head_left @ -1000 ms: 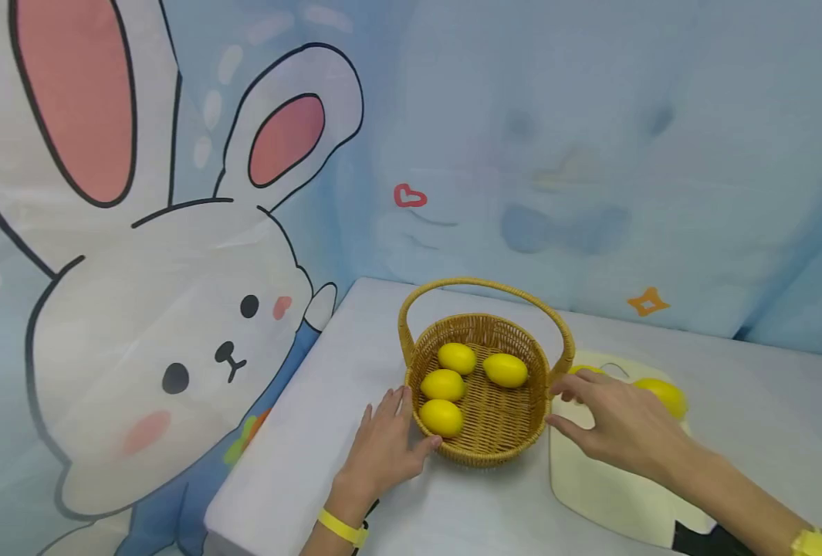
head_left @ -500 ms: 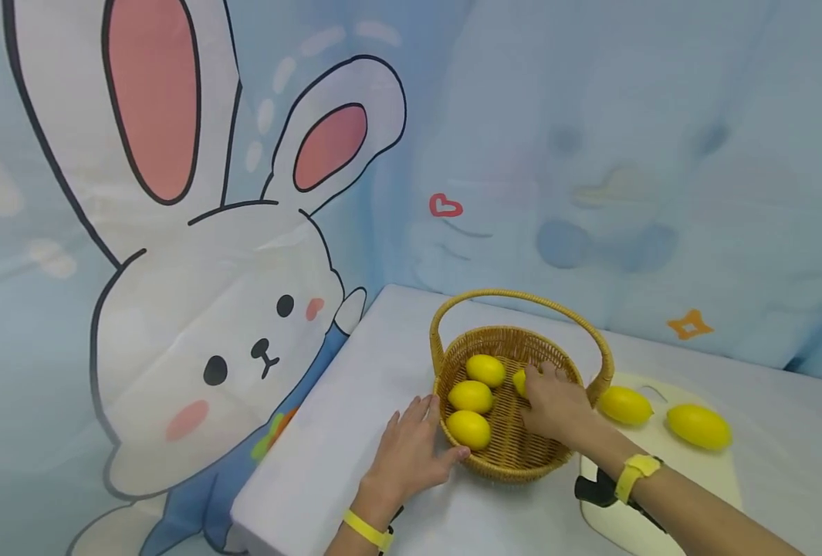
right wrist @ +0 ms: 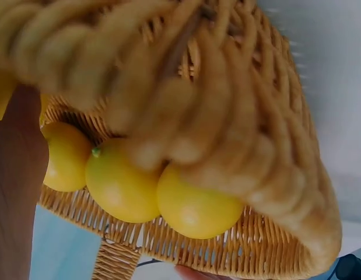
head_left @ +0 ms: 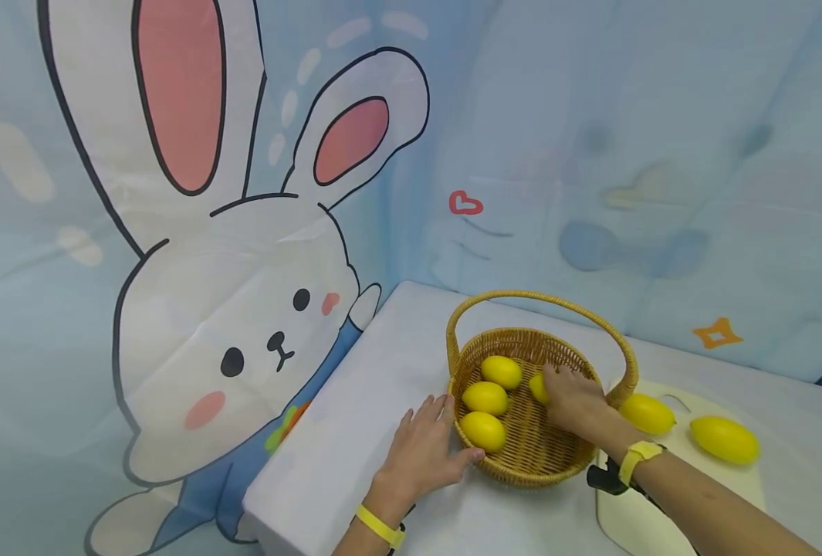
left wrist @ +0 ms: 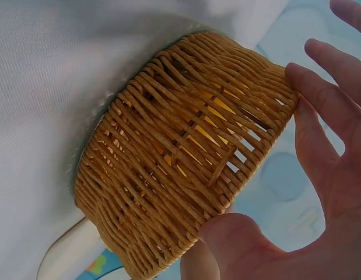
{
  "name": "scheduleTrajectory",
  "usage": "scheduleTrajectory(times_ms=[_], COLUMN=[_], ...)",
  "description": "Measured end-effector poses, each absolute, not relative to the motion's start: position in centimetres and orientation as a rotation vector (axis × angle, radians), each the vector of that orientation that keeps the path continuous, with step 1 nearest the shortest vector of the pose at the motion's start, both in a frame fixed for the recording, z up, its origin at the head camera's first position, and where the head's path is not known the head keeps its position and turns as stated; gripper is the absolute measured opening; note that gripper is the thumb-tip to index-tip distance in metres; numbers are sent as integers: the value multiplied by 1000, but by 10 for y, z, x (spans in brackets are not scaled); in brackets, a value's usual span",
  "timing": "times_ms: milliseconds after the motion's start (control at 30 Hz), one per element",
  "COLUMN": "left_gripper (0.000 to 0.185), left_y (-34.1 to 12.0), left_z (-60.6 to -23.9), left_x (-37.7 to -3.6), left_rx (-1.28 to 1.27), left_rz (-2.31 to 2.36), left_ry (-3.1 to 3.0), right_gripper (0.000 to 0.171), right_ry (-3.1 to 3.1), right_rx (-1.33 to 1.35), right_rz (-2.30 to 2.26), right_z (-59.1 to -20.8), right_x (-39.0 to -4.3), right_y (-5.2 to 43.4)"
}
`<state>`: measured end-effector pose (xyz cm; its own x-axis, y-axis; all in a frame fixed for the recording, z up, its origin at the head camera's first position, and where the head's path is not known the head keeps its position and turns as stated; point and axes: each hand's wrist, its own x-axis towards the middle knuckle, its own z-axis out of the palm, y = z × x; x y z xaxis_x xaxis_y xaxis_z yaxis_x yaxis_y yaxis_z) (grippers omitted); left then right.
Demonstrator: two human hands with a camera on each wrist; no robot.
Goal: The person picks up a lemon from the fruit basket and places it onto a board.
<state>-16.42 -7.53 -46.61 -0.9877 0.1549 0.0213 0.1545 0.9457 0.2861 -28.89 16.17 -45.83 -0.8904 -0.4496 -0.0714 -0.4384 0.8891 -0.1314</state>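
Note:
A woven wicker basket (head_left: 522,471) with a hoop handle stands on the white table (head_left: 355,432). In it lie three yellow lemons (head_left: 485,398), which show again in the right wrist view as lemons (right wrist: 122,186). My right hand (head_left: 573,398) reaches inside the basket, fingers curled over a fourth lemon (head_left: 538,386) that is mostly hidden. My left hand (head_left: 427,446) lies flat against the basket's near-left wall (left wrist: 168,175), fingers (left wrist: 311,134) straight and thumb at the rim.
A cream cutting board (head_left: 654,517) lies right of the basket, and on it are two more lemons (head_left: 648,413), (head_left: 725,439). A rabbit-print blue backdrop (head_left: 244,309) hangs behind and to the left. The table's left edge drops off near my left wrist.
My right hand has left the cutting board, moved left into the basket and closed over a lemon there. The left hand stays on the basket's side. The head view shifted a little.

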Motion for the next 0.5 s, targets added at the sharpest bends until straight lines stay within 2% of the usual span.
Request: scheduleTrajectory(times_ms=[200, 367, 500], left_gripper=[89, 88, 90], left_y=[-76, -69, -74], left_z=[-466, -465, -462], left_x=[-163, -161, -156], left_rx=[252, 284, 280], left_rz=[488, 546, 587], left_ry=[3088, 3082, 3087], right_gripper=[45, 56, 57], right_ry=[2994, 2984, 2974], right_rx=[-760, -772, -826], right_rz=[-136, -160, -223], right_z=[-456, -444, -428], right_x=[-288, -271, -248], right_y=[165, 173, 166])
